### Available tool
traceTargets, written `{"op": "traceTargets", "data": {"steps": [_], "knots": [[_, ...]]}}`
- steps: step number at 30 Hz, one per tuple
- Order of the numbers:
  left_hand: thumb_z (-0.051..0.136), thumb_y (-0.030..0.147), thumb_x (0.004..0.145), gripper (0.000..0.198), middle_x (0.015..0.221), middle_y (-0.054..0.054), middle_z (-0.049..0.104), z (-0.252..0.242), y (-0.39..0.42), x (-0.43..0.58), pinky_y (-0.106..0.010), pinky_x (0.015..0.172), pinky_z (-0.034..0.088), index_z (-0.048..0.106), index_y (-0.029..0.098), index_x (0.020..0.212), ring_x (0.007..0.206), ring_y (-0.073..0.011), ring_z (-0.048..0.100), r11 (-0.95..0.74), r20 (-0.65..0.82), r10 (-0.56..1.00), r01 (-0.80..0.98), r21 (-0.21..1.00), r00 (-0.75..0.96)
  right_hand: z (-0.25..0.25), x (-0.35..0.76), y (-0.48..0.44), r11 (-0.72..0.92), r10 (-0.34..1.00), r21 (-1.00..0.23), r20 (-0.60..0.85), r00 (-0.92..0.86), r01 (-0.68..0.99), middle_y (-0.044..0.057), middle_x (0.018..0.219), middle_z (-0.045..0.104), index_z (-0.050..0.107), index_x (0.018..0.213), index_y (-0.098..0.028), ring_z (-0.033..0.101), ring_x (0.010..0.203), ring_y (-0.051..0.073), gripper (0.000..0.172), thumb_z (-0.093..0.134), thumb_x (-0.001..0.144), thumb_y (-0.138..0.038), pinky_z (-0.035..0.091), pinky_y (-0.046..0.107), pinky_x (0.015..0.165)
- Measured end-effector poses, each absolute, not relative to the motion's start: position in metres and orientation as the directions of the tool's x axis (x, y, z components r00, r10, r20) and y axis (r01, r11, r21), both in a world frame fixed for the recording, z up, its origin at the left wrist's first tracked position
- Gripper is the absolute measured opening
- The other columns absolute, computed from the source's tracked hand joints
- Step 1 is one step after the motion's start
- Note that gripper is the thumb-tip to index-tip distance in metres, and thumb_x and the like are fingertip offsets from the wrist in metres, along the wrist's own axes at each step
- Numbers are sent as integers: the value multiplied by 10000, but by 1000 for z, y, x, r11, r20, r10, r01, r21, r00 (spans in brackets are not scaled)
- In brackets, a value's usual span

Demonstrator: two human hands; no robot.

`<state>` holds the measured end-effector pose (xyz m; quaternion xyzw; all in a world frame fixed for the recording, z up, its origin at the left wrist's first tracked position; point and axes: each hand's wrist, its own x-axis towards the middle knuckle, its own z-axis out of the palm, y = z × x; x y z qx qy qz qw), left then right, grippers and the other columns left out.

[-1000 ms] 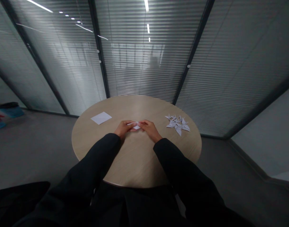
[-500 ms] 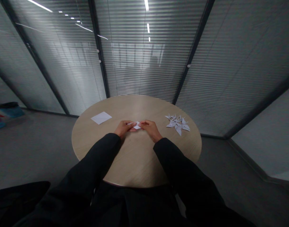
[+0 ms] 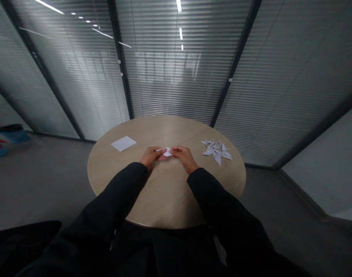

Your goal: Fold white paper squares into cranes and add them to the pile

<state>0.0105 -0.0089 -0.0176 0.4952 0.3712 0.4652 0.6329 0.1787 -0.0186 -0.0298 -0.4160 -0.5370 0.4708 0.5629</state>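
A small piece of folded white paper (image 3: 167, 152) is pinched between my two hands over the middle of the round wooden table (image 3: 164, 192). My left hand (image 3: 151, 156) grips its left side, thumb on top and fingers partly underneath. On the right side, my right hand (image 3: 182, 155) closes thumb and fingers on the same paper. The exact folds are too small to make out. To the right lies a pile of several white origami cranes (image 3: 217, 150). Flat on the left part of the table is a stack or sheet of white paper (image 3: 123, 143).
Glass partitions with blinds (image 3: 170, 88) stand just behind the table's far edge. Blue bins (image 3: 13, 133) sit on the floor at far left. A dark chair-like shape (image 3: 26, 242) is at lower left.
Both hands stay in nearly the same place. The folded paper between them looks slightly flatter and wider, with my fingers shifted a little on it.
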Motion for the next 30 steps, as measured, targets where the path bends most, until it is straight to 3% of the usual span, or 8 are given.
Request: {"op": "traceTargets", "data": {"steps": [30], "knots": [[801, 379, 631, 331, 694, -69, 700, -15, -17, 19, -312, 702, 552, 693, 93, 760, 596, -142, 637, -28, 80, 973, -233, 972, 216, -36, 175, -14, 288, 955, -956, 291, -50, -52, 19, 759, 643, 639, 786, -174, 596, 720, 158, 326, 685, 701, -486, 492, 300, 687]]}}
